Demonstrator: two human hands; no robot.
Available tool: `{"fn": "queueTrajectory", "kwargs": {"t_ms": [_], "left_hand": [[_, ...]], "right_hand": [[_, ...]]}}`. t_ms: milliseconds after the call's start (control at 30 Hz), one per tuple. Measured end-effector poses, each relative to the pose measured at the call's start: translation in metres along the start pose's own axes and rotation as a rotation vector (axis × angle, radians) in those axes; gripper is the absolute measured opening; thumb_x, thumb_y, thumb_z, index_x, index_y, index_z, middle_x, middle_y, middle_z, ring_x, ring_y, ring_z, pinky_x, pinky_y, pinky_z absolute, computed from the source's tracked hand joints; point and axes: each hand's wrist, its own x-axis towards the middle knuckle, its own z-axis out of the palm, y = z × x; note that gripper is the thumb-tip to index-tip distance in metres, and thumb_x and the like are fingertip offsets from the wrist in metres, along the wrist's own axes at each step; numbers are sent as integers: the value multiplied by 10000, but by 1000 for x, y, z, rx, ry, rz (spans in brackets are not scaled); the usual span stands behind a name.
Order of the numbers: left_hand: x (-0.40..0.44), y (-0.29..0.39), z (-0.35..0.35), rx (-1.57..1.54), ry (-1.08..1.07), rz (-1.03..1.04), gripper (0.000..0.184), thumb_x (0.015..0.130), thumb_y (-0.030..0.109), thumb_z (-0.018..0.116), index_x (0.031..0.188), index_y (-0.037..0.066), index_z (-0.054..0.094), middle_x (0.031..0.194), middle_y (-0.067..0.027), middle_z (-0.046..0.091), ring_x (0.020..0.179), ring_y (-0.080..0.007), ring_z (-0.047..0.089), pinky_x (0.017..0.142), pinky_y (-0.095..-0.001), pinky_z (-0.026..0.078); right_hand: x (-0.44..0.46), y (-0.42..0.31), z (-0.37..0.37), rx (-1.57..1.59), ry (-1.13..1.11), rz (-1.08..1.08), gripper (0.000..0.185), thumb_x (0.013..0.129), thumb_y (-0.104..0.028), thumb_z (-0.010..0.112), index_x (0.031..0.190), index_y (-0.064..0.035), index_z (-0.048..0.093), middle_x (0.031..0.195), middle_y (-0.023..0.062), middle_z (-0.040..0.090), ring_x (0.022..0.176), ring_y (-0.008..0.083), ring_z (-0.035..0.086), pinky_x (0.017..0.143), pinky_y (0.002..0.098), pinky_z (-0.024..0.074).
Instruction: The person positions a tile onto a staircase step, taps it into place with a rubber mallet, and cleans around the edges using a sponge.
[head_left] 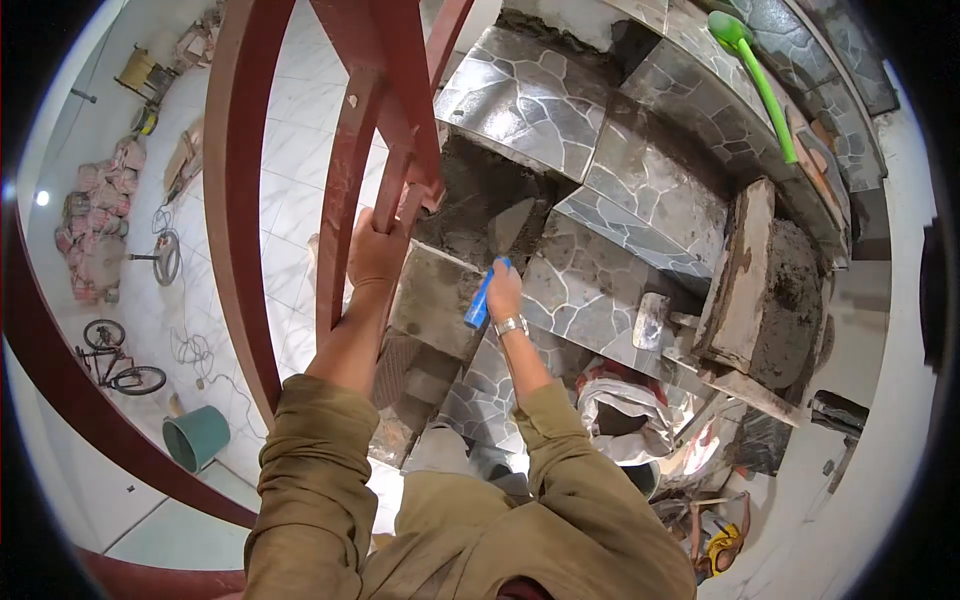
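My right hand (506,292) is wrapped round the blue handle of a pointed trowel (513,224). The blade lies over wet grey mortar (478,190) spread in the gap on the stair step. My left hand (377,255) grips a dark red baluster (388,190) of the stair railing, left of the mortar. Stone-patterned tiles (585,285) with pale joints cover the steps beside and above the mortar.
A wooden mortar trough (745,270) stands at the right, with another trowel (652,320) by it. An open sack (628,415) sits below. A green ladle (755,75) lies upper right. A green bucket (196,438) and a bicycle (118,360) are on the floor beyond the railing.
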Motion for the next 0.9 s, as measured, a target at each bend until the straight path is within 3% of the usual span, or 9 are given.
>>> {"fn": "queueTrajectory", "kwargs": {"t_ms": [67,100,167,267,400,600,700,800,900], "left_hand": [[1,1,0,11,4,6,254,835,302,602,854,50,575,800,-217,645,809,-419,647,691,-496,491],[1,-1,1,6,10,17,254,835,299,606,853,48,572,797,-217,644,812,-421,646,689,-497,490],[0,-2,5,-9,39,34,232,820,282,620,844,53,586,766,-216,644,788,-429,645,681,-500,496],[-1,-1,2,-30,49,38,210,808,261,633,834,56,594,739,-217,641,765,-441,643,671,-503,500],[-2,2,-2,-34,-24,21,252,840,274,615,859,32,546,804,-230,629,825,-441,635,678,-504,475],[-7,6,-8,-43,-11,42,238,839,261,606,875,31,557,798,-228,638,814,-438,643,684,-497,485],[-8,3,-4,-30,28,57,242,840,272,599,874,33,571,808,-225,648,818,-438,646,687,-493,490],[-10,3,-1,-2,116,74,184,797,255,629,842,78,651,762,-222,672,771,-439,665,688,-516,521],[-10,-2,3,17,144,136,166,806,238,611,842,89,672,757,-212,681,788,-439,671,709,-508,537]], "right_hand": [[47,46,15,-187,36,-166,443,948,-396,480,931,40,560,801,264,636,739,415,651,683,509,504],[49,48,20,-249,24,-205,419,944,-382,486,931,31,550,775,238,636,678,377,656,618,485,518],[10,9,14,-522,64,-319,456,927,-393,495,948,54,585,869,292,654,819,446,659,724,522,513],[-23,5,-1,-724,-55,-333,469,909,-408,512,946,48,611,944,314,643,931,500,608,830,543,463],[-70,-11,-52,-787,-330,-372,479,897,-438,530,1007,22,606,909,332,644,913,513,616,814,566,468],[-69,-13,-49,-694,-78,-341,473,874,-442,547,947,20,620,939,318,652,927,495,623,821,547,480],[-48,0,-22,-638,-74,-289,469,871,-448,541,949,8,619,968,322,651,939,490,626,829,541,489],[-72,13,-10,-724,-302,-250,471,868,-451,532,987,-7,634,1004,321,650,968,480,627,853,527,495],[-142,-4,-27,-763,-185,-280,465,860,-421,557,1064,-8,624,988,288,662,951,470,629,858,514,494]]}}
